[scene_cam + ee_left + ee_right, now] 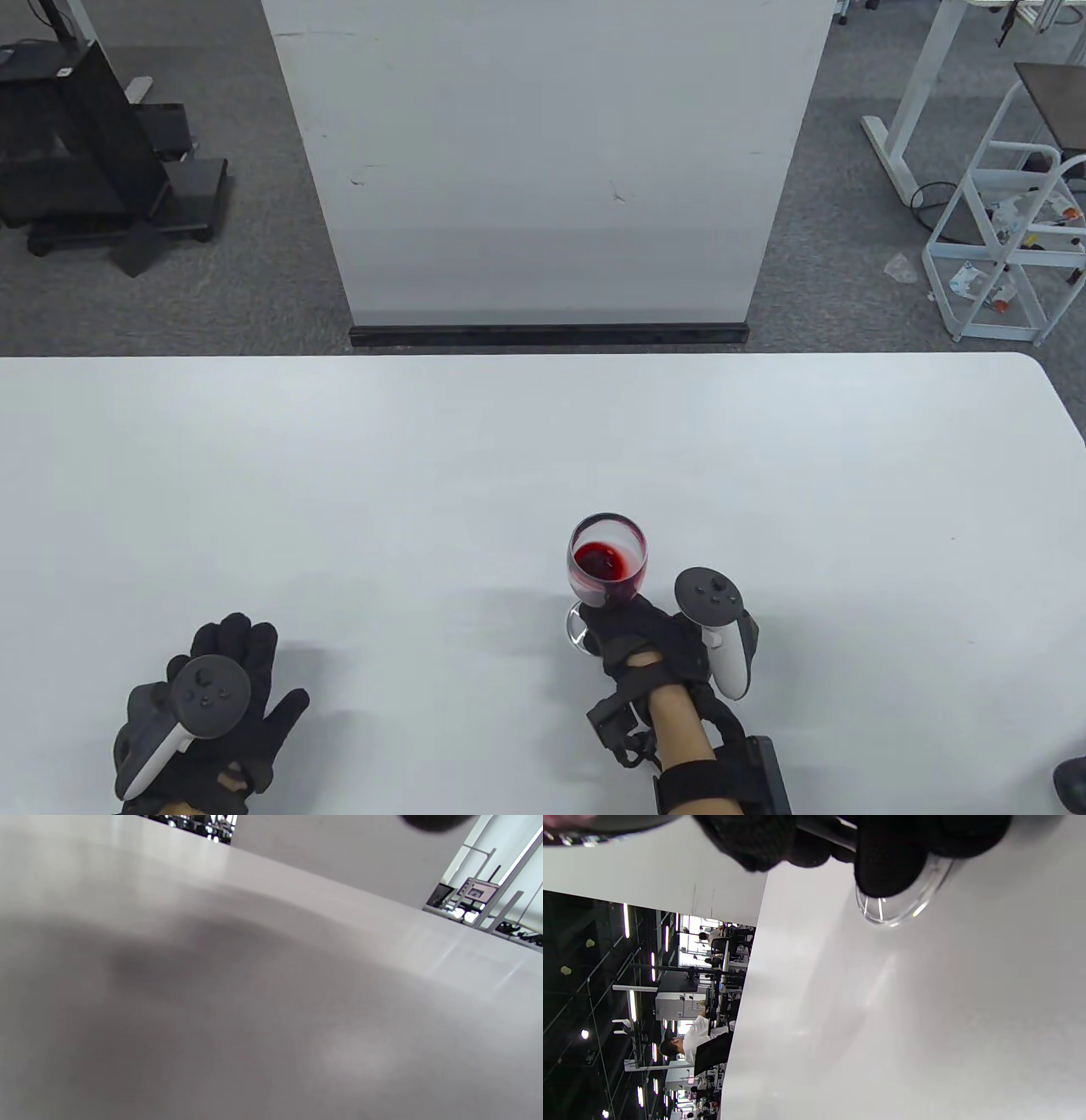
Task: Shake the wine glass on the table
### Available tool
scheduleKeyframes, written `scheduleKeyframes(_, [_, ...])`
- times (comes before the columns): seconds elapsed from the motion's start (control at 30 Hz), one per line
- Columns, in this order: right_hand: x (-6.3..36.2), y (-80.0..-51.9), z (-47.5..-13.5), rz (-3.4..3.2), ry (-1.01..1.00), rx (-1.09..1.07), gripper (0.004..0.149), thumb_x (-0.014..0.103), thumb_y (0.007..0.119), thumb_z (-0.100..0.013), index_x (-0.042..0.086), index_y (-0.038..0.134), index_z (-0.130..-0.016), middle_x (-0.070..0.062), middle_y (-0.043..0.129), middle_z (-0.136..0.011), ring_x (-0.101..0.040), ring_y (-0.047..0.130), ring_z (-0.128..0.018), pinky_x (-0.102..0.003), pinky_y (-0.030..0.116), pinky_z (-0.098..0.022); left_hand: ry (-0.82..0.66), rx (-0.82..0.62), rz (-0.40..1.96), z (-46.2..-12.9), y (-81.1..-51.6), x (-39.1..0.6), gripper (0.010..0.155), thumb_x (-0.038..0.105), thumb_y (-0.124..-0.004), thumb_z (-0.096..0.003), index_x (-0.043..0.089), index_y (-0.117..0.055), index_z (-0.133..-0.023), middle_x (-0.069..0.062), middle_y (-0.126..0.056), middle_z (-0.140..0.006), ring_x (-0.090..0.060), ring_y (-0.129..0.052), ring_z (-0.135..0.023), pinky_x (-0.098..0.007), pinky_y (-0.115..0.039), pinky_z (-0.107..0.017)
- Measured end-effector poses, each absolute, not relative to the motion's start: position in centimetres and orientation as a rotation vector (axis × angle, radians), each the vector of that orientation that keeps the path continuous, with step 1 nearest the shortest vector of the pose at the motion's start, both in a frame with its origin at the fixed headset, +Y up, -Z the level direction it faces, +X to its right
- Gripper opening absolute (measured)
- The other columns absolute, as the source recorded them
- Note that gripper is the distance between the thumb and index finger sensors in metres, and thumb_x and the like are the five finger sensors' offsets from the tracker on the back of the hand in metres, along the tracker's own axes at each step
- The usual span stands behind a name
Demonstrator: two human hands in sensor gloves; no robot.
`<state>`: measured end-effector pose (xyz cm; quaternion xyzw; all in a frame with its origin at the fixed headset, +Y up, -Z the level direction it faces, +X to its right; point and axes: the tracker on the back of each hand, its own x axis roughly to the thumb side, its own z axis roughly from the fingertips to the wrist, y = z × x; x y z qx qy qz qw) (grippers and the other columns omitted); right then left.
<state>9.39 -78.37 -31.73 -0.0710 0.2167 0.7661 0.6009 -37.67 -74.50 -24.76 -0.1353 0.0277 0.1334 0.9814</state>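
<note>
A clear wine glass (607, 560) with red wine in its bowl stands on the white table (509, 441), near the front and right of centre. My right hand (632, 632) grips its stem just below the bowl. In the right wrist view my gloved fingers (891, 861) wrap the stem above the round glass foot (903, 906), which is at the table surface. The wine lies tilted to one side of the bowl. My left hand (225, 679) rests flat on the table at the front left, fingers spread, holding nothing.
A white upright panel (543, 161) stands behind the table's far edge. A black cart (93, 153) is on the floor at the far left, a white rack (1010, 229) at the far right. The left wrist view shows only blurred table surface (254, 1005).
</note>
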Motion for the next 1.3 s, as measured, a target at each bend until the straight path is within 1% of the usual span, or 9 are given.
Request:
scheduleKeyframes(0.2, [9.35, -78.87, -31.59, 1.753, 0.426, -0.189, 0.055, 0.037, 0.074, -0.053, 0.019, 0.054, -0.102, -0.011, 0.052, -0.109, -0.028, 0.078, -0.073, -0.042, 0.073, -0.049, 0.053, -0.271, 0.271, -24.79, -74.54, -37.69, 0.08, 0.066, -0.053, -0.0427, 0.038, -0.01, -0.104, 0.008, 0.006, -0.113, -0.022, 0.011, -0.104, -0.046, 0.005, -0.073])
scheduleKeyframes(0.33, [9.94, -78.17, -31.79, 1.81, 0.505, -0.16, 0.053, 0.038, 0.078, -0.052, 0.017, 0.062, -0.098, -0.012, 0.058, -0.106, -0.032, 0.079, -0.072, -0.042, 0.075, -0.046, 0.051, -0.269, 0.271, -24.75, -74.5, -37.67, 0.08, 0.066, -0.053, -0.0426, 0.038, -0.01, -0.104, 0.008, 0.006, -0.113, -0.022, 0.011, -0.104, -0.046, 0.005, -0.073])
scheduleKeyframes(0.43, [9.83, -78.54, -31.49, 1.83, 0.382, -0.221, 0.053, 0.039, 0.075, -0.053, 0.019, 0.058, -0.099, -0.011, 0.056, -0.107, -0.028, 0.079, -0.071, -0.04, 0.074, -0.048, 0.05, -0.27, 0.272, -24.79, -74.55, -37.68, 0.08, 0.066, -0.053, -0.0426, 0.038, -0.01, -0.104, 0.008, 0.006, -0.113, -0.022, 0.011, -0.104, -0.046, 0.005, -0.073])
scheduleKeyframes(0.6, [10.01, -78.07, -31.63, 1.802, 0.492, -0.176, 0.053, 0.037, 0.079, -0.051, 0.016, 0.064, -0.097, -0.012, 0.059, -0.106, -0.033, 0.08, -0.071, -0.043, 0.075, -0.045, 0.047, -0.277, 0.27, -24.82, -74.61, -37.61, 0.08, 0.066, -0.053, -0.0427, 0.038, -0.01, -0.104, 0.008, 0.006, -0.113, -0.022, 0.011, -0.104, -0.046, 0.005, -0.073])
scheduleKeyframes(0.77, [9.64, -78.66, -31.41, 1.777, 0.419, -0.194, 0.056, 0.037, 0.075, -0.053, 0.019, 0.055, -0.102, -0.011, 0.052, -0.109, -0.028, 0.077, -0.074, -0.042, 0.073, -0.05, 0.047, -0.272, 0.274, -24.8, -74.57, -37.65, 0.08, 0.066, -0.053, -0.0427, 0.038, -0.01, -0.104, 0.008, 0.006, -0.113, -0.022, 0.011, -0.104, -0.046, 0.005, -0.073])
scheduleKeyframes(0.9, [10.01, -77.95, -31.71, 1.83, 0.501, -0.167, 0.053, 0.038, 0.079, -0.052, 0.016, 0.063, -0.097, -0.012, 0.059, -0.106, -0.032, 0.08, -0.072, -0.043, 0.075, -0.046, 0.047, -0.276, 0.27, -24.8, -74.61, -37.61, 0.08, 0.066, -0.053, -0.0427, 0.038, -0.01, -0.104, 0.008, 0.006, -0.113, -0.022, 0.011, -0.104, -0.046, 0.005, -0.073])
scheduleKeyframes(1.03, [9.6, -78.64, -31.45, 1.804, 0.409, -0.2, 0.054, 0.039, 0.076, -0.053, 0.019, 0.058, -0.1, -0.01, 0.055, -0.108, -0.028, 0.077, -0.072, -0.04, 0.074, -0.049, 0.047, -0.274, 0.276, -24.8, -74.58, -37.64, 0.08, 0.066, -0.053, -0.0427, 0.038, -0.01, -0.104, 0.008, 0.006, -0.113, -0.022, 0.011, -0.104, -0.046, 0.005, -0.073])
scheduleKeyframes(1.2, [9.86, -77.99, -31.71, 1.802, 0.52, -0.163, 0.053, 0.039, 0.079, -0.052, 0.017, 0.063, -0.097, -0.011, 0.059, -0.106, -0.032, 0.079, -0.072, -0.043, 0.075, -0.047, 0.042, -0.281, 0.272, -24.82, -74.66, -37.55, 0.08, 0.066, -0.052, -0.0428, 0.038, -0.01, -0.104, 0.008, 0.006, -0.113, -0.022, 0.011, -0.104, -0.046, 0.005, -0.073])
scheduleKeyframes(1.3, [9.99, -78.41, -31.48, 1.815, 0.414, -0.199, 0.053, 0.04, 0.076, -0.053, 0.018, 0.06, -0.099, -0.011, 0.057, -0.107, -0.03, 0.079, -0.071, -0.041, 0.074, -0.048, 0.04, -0.283, 0.275, -24.84, -74.67, -37.53, 0.08, 0.066, -0.052, -0.0428, 0.038, -0.009, -0.104, 0.008, 0.006, -0.113, -0.022, 0.011, -0.104, -0.046, 0.005, -0.073])
